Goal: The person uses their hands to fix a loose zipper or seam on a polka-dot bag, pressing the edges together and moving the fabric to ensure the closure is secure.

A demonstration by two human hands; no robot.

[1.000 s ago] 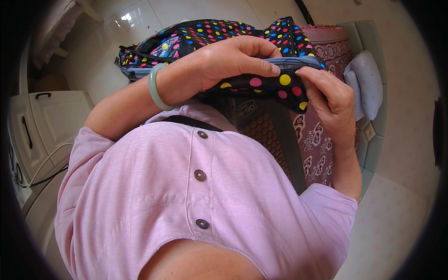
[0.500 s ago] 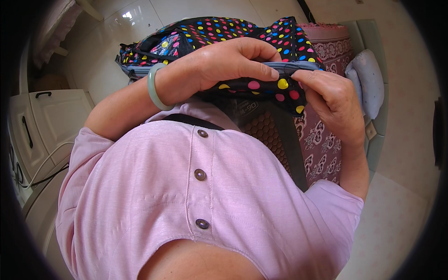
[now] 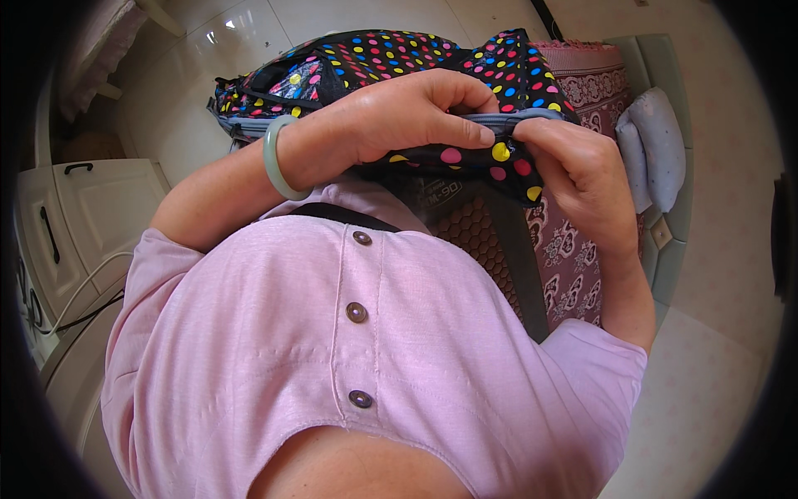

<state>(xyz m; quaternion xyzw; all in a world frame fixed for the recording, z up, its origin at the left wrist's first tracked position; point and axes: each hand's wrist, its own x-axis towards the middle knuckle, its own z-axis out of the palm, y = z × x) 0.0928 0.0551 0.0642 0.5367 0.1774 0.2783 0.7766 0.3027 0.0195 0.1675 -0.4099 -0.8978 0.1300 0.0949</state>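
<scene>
A black bag [image 3: 386, 51] with multicoloured polka dots lies across my lap. A grey-blue zipper [image 3: 249, 125] runs along its near edge. Over that edge reaches my left hand [image 3: 416, 116], a pale green bangle [image 3: 271, 156] on its wrist. Its thumb lies on the near side of the zipper and its fingers curl over the far side, gripping the bag's edge. Close beside it, my right hand [image 3: 582, 162] is closed, with thumb and forefinger pinched at the zipper. What exactly sits between those fingertips is hidden.
Under the bag's right end is a patterned maroon cloth [image 3: 569, 249]. Light pillows [image 3: 661, 150] rest against a pale green frame [image 3: 669, 224] at the right. White cabinets [image 3: 108, 200] with black handles stand at the left, with cables [image 3: 91, 279] beside them.
My right hand has shifted slightly left along the zipper, nearer my left thumb. My left hand keeps almost the same place, and the bag has barely moved.
</scene>
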